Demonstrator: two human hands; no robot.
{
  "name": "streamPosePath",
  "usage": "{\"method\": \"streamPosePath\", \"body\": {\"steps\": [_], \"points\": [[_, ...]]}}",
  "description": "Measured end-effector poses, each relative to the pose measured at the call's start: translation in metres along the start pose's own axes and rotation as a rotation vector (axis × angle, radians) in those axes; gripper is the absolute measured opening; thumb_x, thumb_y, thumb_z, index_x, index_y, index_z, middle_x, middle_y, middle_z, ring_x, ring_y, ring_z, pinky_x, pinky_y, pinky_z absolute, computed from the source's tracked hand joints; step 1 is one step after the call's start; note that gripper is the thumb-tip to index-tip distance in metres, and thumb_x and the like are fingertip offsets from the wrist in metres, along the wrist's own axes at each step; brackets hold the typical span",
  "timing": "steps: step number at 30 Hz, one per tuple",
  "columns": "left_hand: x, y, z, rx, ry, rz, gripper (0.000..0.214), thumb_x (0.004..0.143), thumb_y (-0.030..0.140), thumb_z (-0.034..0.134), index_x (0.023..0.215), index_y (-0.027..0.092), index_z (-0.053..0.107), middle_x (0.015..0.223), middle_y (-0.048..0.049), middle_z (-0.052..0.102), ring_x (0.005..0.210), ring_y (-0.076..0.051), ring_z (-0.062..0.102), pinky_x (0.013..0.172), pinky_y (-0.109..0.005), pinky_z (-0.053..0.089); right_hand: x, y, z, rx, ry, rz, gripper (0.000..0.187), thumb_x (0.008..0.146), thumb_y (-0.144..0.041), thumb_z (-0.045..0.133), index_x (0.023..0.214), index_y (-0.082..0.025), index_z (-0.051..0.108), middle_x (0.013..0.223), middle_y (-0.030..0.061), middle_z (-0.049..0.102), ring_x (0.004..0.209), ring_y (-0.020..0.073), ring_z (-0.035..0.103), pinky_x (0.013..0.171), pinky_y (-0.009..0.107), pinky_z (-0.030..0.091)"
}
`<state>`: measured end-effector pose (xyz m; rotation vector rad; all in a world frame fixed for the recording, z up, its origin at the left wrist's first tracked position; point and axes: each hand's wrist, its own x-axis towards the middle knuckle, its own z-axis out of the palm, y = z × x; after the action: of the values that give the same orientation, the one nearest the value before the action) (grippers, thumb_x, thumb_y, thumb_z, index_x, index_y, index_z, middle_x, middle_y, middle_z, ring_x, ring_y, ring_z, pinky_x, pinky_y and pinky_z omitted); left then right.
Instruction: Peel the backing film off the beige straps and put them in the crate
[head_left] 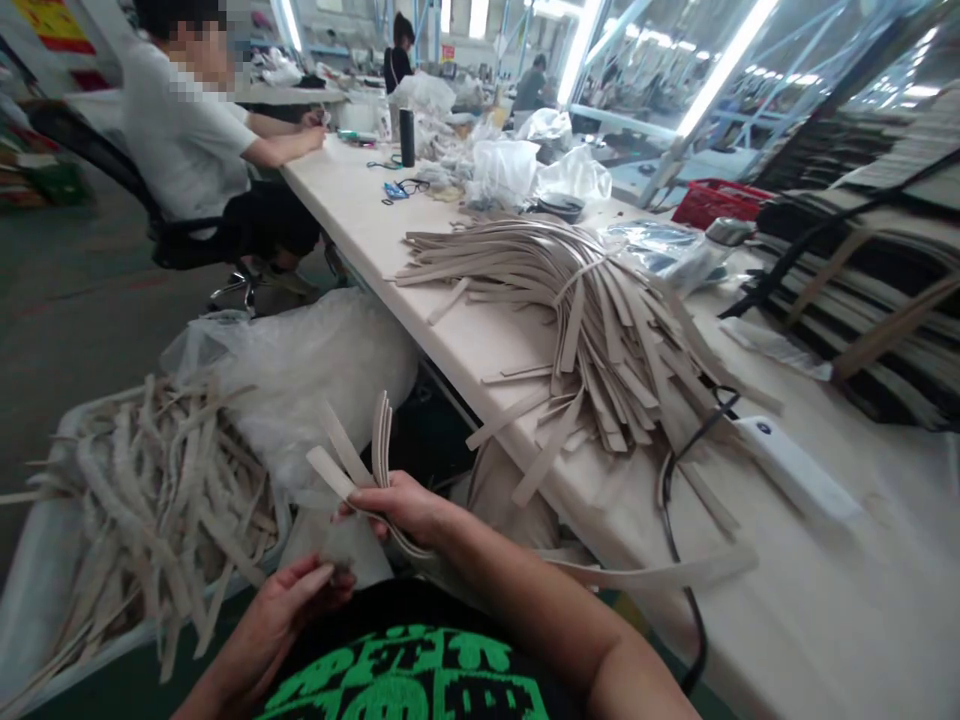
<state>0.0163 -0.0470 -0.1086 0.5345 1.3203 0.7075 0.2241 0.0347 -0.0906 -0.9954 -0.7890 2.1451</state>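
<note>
Several beige fabric-like strips (381,440) are gripped in my right hand (405,508), their ends fanning upward and their tails running back under my forearm. Just below and to the left, my left hand (296,598) is closed in a pinch. Something small and dark shows by its fingertips, too blurred to name. On the table (810,640) to my right lies a large bundle of similar strips (600,330), tied with a band near its middle. One long loose strip (675,572) stretches over the table's near edge.
At left a white bin (30,590) holds tangled strips (150,500), beside a clear plastic bag (322,370). A white device (799,468) and black cable (667,500) lie at right. A co-worker (187,130) sits across; scissors (397,190) and a black cylinder (406,138) are farther back.
</note>
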Motion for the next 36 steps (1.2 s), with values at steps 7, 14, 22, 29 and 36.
{"method": "streamPosePath", "body": {"steps": [7, 14, 22, 29, 36], "points": [[0.015, 0.044, 0.018, 0.165, 0.008, 0.286, 0.060, 0.047, 0.054, 0.098, 0.092, 0.019, 0.078, 0.087, -0.0071, 0.078, 0.085, -0.025, 0.070, 0.080, -0.031, 0.056, 0.000, -0.003, 0.012, -0.347, 0.040, -0.129, 0.029, 0.078, -0.040, 0.083, 0.077, -0.013, 0.072, 0.067, -0.0036, 0.064, 0.046, 0.0058, 0.048, 0.044, 0.020, 0.039], [0.015, 0.050, 0.028, 0.202, -0.043, 0.277, 0.037, 0.056, 0.043, 0.093, 0.076, 0.017, 0.077, 0.064, -0.0011, 0.069, 0.061, -0.014, 0.057, 0.063, -0.024, 0.045, 0.001, -0.014, 0.015, -0.402, 0.119, -0.181, 0.017, 0.084, -0.028, 0.076, 0.078, -0.012, 0.070, 0.060, -0.0062, 0.061, 0.040, 0.0041, 0.042, 0.041, 0.018, 0.036], [0.018, 0.054, 0.017, 0.370, -0.229, 0.278, 0.019, 0.065, 0.038, 0.084, 0.068, 0.019, 0.080, 0.068, -0.0055, 0.074, 0.063, -0.018, 0.062, 0.070, -0.030, 0.049, 0.008, -0.014, 0.019, -0.562, 0.087, -0.188, 0.012, 0.085, -0.024, 0.072, 0.082, -0.013, 0.074, 0.069, -0.0026, 0.069, 0.043, 0.0046, 0.046, 0.042, 0.017, 0.038], [0.023, 0.054, 0.008, 0.313, -0.126, 0.269, 0.023, 0.063, 0.040, 0.087, 0.069, 0.018, 0.081, 0.071, -0.0064, 0.077, 0.066, -0.021, 0.066, 0.070, -0.032, 0.052, 0.007, -0.019, 0.023, -0.602, 0.138, -0.208, 0.025, 0.085, -0.038, 0.070, 0.086, -0.014, 0.075, 0.067, -0.0017, 0.068, 0.042, 0.0057, 0.045, 0.042, 0.019, 0.034], [0.027, 0.060, 0.004, -0.424, 0.082, 0.309, 0.030, 0.059, 0.026, 0.096, 0.064, 0.014, 0.069, 0.063, -0.0024, 0.070, 0.063, -0.014, 0.065, 0.069, -0.024, 0.055, -0.021, -0.022, 0.017, -0.607, 0.167, -0.206, 0.046, 0.085, -0.057, 0.064, 0.077, -0.013, 0.073, 0.056, -0.0015, 0.058, 0.038, 0.0058, 0.036, 0.041, 0.022, 0.028]]}}
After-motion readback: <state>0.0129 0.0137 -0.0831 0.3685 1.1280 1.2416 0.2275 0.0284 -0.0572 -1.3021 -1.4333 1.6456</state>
